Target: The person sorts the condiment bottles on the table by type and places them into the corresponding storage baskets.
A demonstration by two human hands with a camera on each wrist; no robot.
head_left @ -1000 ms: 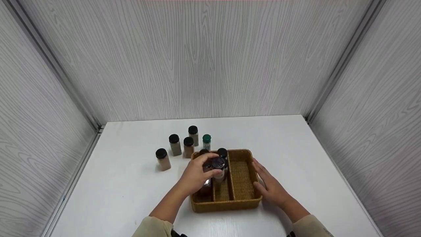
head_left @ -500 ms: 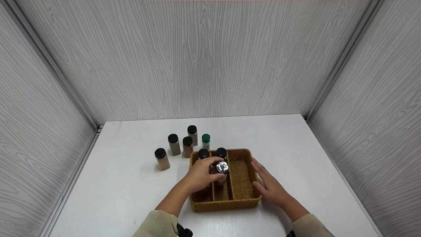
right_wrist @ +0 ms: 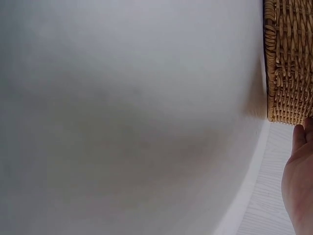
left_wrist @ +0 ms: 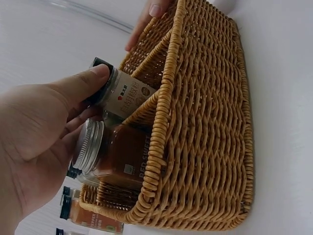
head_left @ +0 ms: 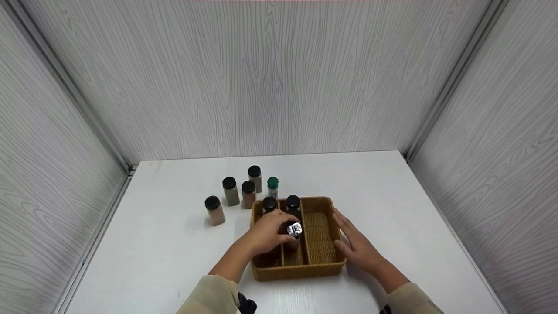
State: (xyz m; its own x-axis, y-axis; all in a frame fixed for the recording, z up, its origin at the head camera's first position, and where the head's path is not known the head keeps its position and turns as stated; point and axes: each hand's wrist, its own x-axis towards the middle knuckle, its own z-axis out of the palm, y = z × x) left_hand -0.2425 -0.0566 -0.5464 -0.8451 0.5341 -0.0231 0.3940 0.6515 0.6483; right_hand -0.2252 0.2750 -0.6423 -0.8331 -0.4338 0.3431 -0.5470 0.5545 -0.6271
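My left hand [head_left: 268, 233] pinches a spice jar [left_wrist: 128, 95] by its dark cap between thumb and fingers. This jar has a pale label and sits tilted, partly down in the middle compartment of a woven basket [head_left: 301, 272]. Under the hand, in the left compartment, a silver-lidded jar [left_wrist: 120, 156] of red-brown spice reads "RED SWEET"; the hand hides it in the head view. Black-capped jars stand at the back of the left compartment [head_left: 269, 204] and middle compartment [head_left: 293, 203]. With fingers extended, my right hand [head_left: 359, 246] rests against the basket's right side.
Behind and left of the basket, several black-capped jars [head_left: 231, 192] and a green-capped jar [head_left: 273, 187] stand on the white table [head_left: 152, 244]. One black-capped jar [head_left: 215, 211] stands apart, farther left. Grey wood-grain panels [head_left: 270, 87] enclose the back and sides.
My left hand has lowered the jar into the middle compartment and drawn it slightly toward the front. The right hand has kept its place on the basket.
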